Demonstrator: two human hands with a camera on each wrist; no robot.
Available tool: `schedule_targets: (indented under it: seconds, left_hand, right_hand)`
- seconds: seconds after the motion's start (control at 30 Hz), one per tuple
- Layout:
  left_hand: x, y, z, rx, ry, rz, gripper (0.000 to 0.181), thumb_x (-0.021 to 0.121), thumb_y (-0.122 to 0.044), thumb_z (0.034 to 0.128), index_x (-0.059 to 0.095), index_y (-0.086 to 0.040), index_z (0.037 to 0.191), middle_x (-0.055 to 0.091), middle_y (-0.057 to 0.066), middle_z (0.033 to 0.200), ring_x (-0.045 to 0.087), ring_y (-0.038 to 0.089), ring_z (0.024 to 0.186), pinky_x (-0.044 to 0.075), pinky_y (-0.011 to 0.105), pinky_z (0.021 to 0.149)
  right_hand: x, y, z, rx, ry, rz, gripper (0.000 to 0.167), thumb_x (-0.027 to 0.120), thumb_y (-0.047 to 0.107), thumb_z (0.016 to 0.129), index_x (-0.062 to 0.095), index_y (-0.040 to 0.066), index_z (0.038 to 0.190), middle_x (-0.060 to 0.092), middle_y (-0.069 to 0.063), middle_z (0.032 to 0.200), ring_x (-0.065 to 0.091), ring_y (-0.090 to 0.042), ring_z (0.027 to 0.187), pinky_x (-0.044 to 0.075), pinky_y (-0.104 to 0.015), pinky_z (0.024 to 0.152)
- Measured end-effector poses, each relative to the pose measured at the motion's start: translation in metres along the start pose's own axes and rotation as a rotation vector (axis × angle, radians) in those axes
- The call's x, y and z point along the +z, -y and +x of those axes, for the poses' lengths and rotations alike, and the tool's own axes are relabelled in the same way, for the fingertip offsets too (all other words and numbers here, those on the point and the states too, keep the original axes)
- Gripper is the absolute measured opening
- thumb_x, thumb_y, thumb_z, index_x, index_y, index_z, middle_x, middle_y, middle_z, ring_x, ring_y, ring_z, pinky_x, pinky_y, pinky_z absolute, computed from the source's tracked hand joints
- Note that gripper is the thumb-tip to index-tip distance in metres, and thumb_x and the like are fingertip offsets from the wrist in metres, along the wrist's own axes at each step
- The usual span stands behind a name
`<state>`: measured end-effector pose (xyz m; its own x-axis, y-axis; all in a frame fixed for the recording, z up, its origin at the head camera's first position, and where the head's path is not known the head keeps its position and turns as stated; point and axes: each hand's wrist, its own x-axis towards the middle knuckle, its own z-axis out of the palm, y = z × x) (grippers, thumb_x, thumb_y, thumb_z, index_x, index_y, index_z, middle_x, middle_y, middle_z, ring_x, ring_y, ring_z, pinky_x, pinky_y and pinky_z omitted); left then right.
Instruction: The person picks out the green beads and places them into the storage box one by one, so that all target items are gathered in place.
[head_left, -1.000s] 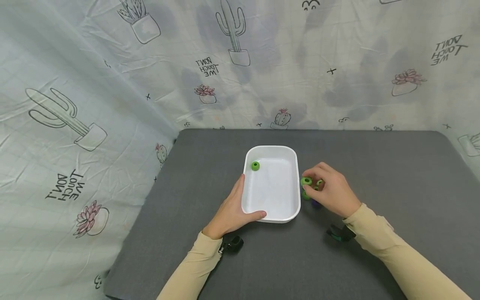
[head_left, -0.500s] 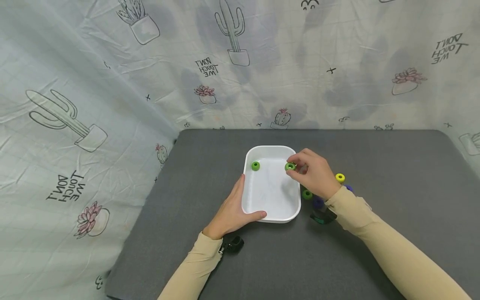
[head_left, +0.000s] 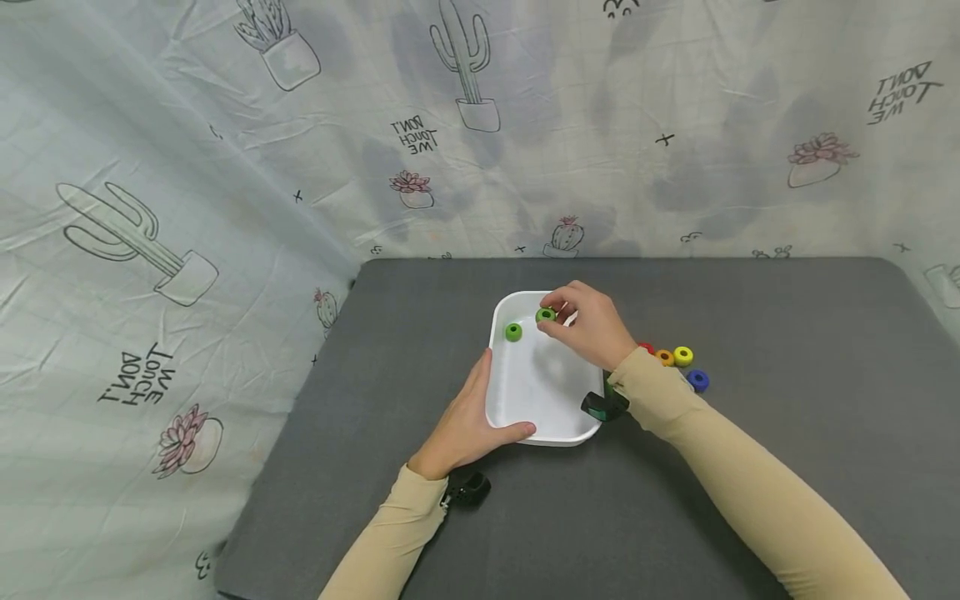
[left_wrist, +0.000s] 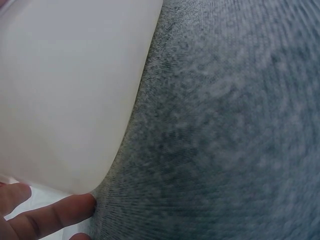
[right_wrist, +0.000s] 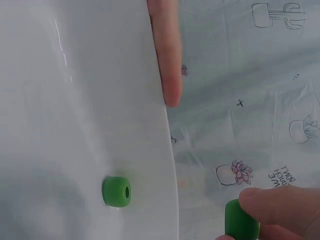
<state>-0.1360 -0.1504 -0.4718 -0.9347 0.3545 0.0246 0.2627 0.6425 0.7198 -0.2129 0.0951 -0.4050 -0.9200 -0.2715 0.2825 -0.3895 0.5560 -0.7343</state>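
In the head view, my right hand (head_left: 588,325) pinches a green bead (head_left: 545,315) between thumb and fingers over the far part of the white tray (head_left: 536,387). Another green bead (head_left: 513,332) lies inside the tray to the left; the right wrist view shows this bead (right_wrist: 117,191) on its side and the held bead (right_wrist: 241,220) in my fingertips. My left hand (head_left: 461,429) rests against the tray's left side with straight fingers, its thumb over the near rim. The left wrist view shows fingers (left_wrist: 57,215) touching the outer wall (left_wrist: 70,100).
Right of the tray, partly behind my right wrist, lie a red bead (head_left: 646,347), an orange bead (head_left: 664,357), a yellow bead (head_left: 683,357) and a blue bead (head_left: 698,381). A patterned cloth (head_left: 525,167) hangs behind the grey table (head_left: 375,350).
My right hand has picked up a green bead from the group right of the tray and carried it left and away over the tray. My left hand has stayed in place.
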Motion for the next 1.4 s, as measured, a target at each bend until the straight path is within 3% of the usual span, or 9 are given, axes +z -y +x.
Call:
schedule_targets:
  seconds: [0.43,0.73,1.13,1.4]
  left_hand:
    - [0.001,0.0,0.0,-0.003,0.005,0.006,0.13,0.08,-0.067,0.0804,-0.003,-0.02,0.169,0.004,-0.005,0.175,0.029,0.022,0.156,0.039,0.052,0.118]
    - [0.001,0.001,-0.001,-0.002,0.013,0.018,0.129,0.078,-0.068,0.0815,-0.004,-0.021,0.169,0.006,0.0,0.177,0.025,0.022,0.158,0.037,0.052,0.119]
    - [0.001,0.001,-0.001,0.011,0.007,0.014,0.128,0.079,-0.066,0.0816,-0.003,-0.02,0.169,0.003,-0.009,0.175,0.025,0.019,0.158,0.036,0.051,0.12]
    - [0.002,0.003,0.0,0.021,0.003,0.024,0.128,0.078,-0.066,0.0819,-0.004,-0.022,0.169,0.003,-0.011,0.175,0.025,0.018,0.158,0.036,0.049,0.121]
  right_hand:
    - [0.026,-0.009,0.024,0.07,0.093,-0.046,0.027,0.079,0.011,0.092,0.075,0.003,0.118,0.066,-0.014,0.107,0.066,-0.029,0.093,0.056,-0.041,0.082]
    - [0.036,-0.022,0.032,0.052,0.139,-0.114,0.026,0.077,0.007,0.091,0.076,0.001,0.117,0.068,-0.017,0.106,0.07,-0.03,0.092,0.057,-0.043,0.084]
    - [0.045,-0.031,0.038,0.066,0.18,-0.097,0.023,0.078,0.003,0.089,0.076,0.0,0.112,0.074,-0.017,0.106,0.069,-0.031,0.096,0.056,-0.045,0.088]
    - [0.053,-0.042,0.04,0.03,0.191,-0.155,0.021,0.077,0.001,0.087,0.076,-0.001,0.108,0.074,-0.018,0.105,0.068,-0.032,0.1,0.055,-0.046,0.093]
